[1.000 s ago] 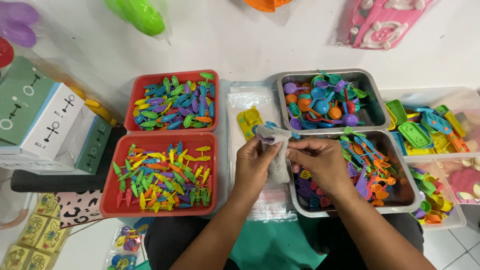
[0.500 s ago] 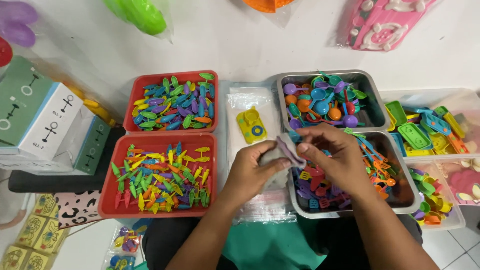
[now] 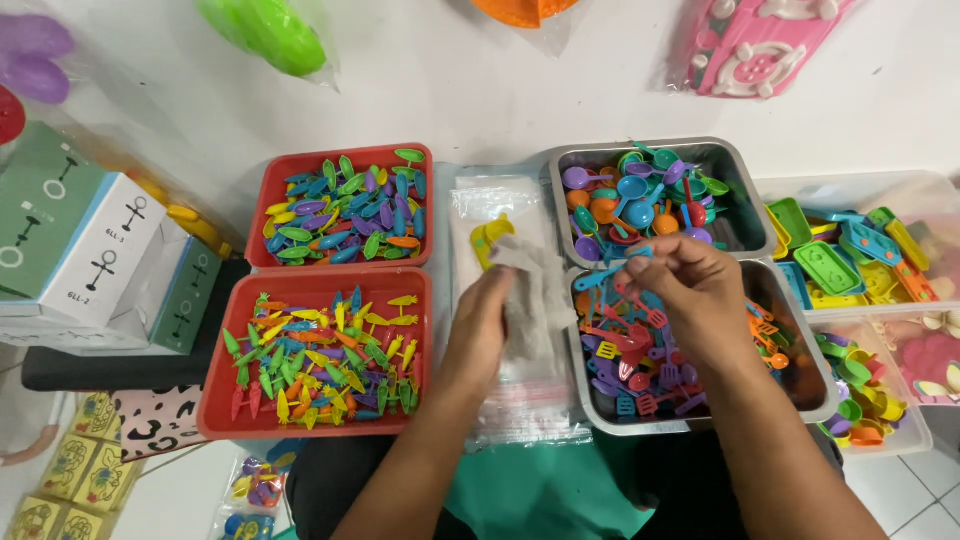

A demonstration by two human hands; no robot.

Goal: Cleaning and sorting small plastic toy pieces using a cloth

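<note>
From the head camera, your left hand is curled round a small clear plastic bag, thumb and fingers closed on its near edge so that the bag stands up crumpled between your two hands, over the stack of flat clear bags lying in the middle of the table. A yellow toy piece shows just beyond the bag's top edge; you cannot tell whether it sits inside the bag or on the stack behind it. Your right hand hovers just right of the bag, above the near grey tray, its fingers bent and pinched together on a small blue toy utensil whose end points toward the bag's mouth. That tray is full of tiny red, purple and orange spatulas and forks; the far grey tray behind it holds little spoons and ladles in blue, purple, orange and green. To your left stand two red trays, the far red tray filled with leaf-shaped pieces and the near red tray with carrot-like pieces in mixed colours. Further right, a clear bin holds green, yellow and blue toy pans. White and green cartons are stacked at the far left.
</note>
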